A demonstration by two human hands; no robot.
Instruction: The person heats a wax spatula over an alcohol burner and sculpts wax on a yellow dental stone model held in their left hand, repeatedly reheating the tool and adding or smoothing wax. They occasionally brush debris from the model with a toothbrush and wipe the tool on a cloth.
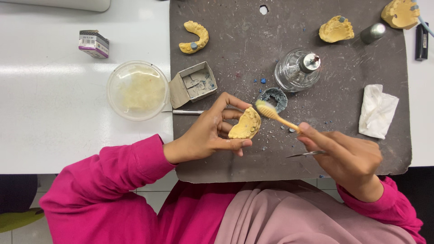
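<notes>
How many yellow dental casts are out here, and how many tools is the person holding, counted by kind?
Yellow dental casts: 4, one in the left hand at, three on the dark mat at
Brushes: 1, right hand
Metal instruments: 1, right hand
Total: 6

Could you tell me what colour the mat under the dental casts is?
The mat is dark grey-brown, speckled; head view.
</notes>
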